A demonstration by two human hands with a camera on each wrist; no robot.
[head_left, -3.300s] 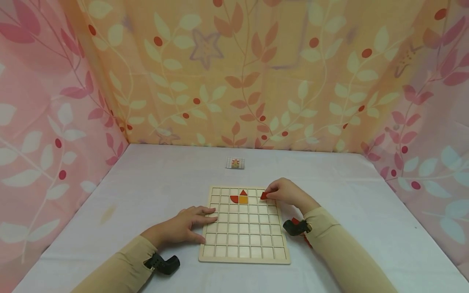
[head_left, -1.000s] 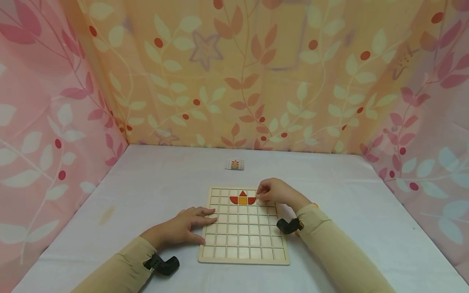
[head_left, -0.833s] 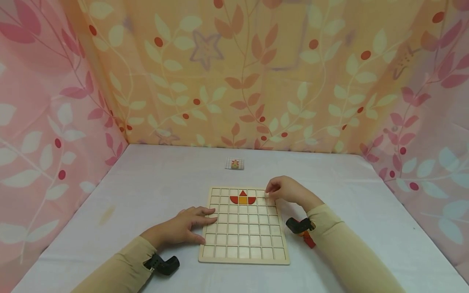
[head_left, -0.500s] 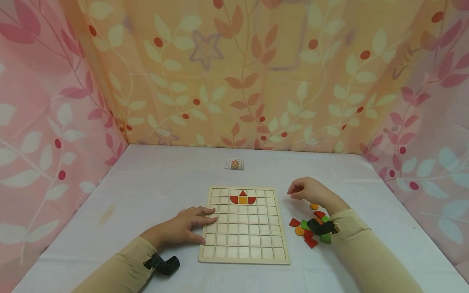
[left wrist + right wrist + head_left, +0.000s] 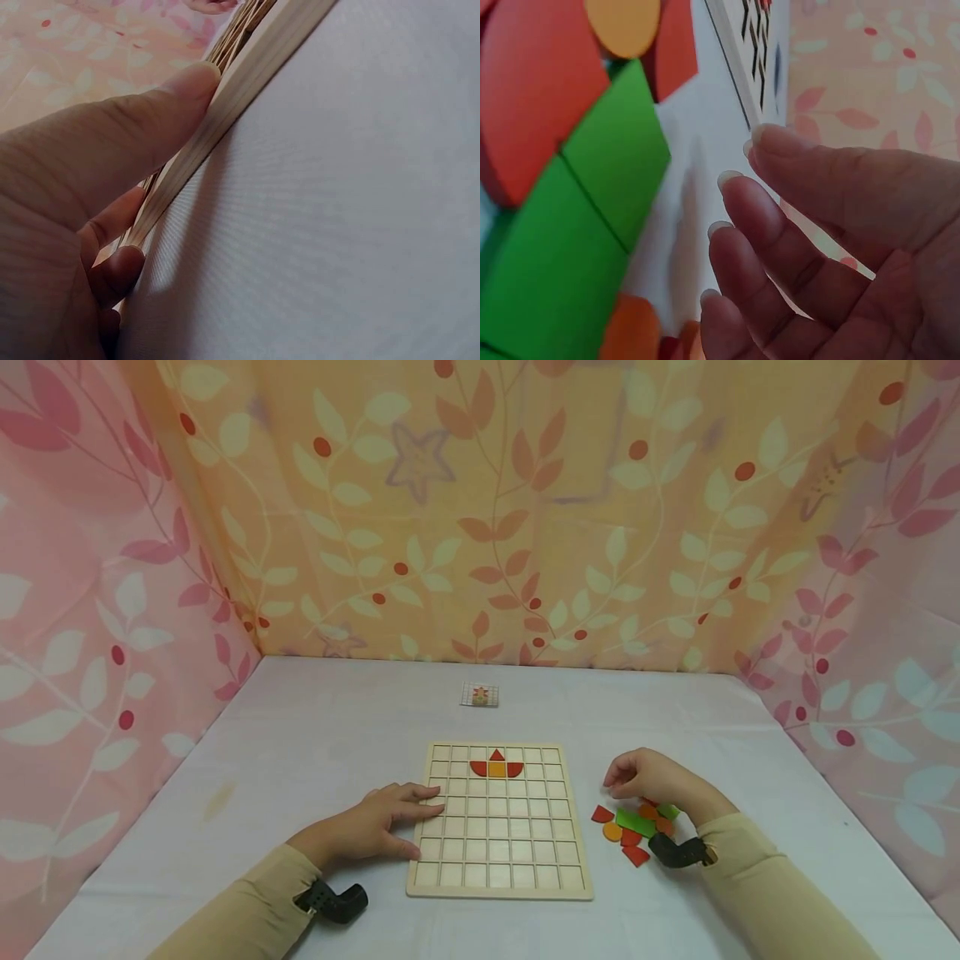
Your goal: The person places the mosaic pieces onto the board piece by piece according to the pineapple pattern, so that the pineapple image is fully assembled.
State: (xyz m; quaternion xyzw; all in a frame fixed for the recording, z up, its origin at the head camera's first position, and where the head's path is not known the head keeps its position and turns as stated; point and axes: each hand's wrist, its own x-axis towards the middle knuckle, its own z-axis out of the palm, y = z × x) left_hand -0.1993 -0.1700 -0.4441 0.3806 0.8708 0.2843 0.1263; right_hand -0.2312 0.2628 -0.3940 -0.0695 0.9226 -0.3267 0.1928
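Wooden grid board (image 5: 499, 829) on the white tablecloth (image 5: 675, 710): started, but most of it bare.

I judge it early: a red triangle (image 5: 497, 756), an orange square (image 5: 497, 769) and two red quarter-circles (image 5: 478, 768) sit near the far edge; many loose pieces (image 5: 635, 823) lie off the right rim. My left hand (image 5: 371, 821) touches the left rim, fingers extended; my right hand (image 5: 651, 775) hovers by those pieces, fingers loosely bent, holding nothing I can see. Narrow room parts board from pieces; wider room lies toward the picture card (image 5: 480, 695).
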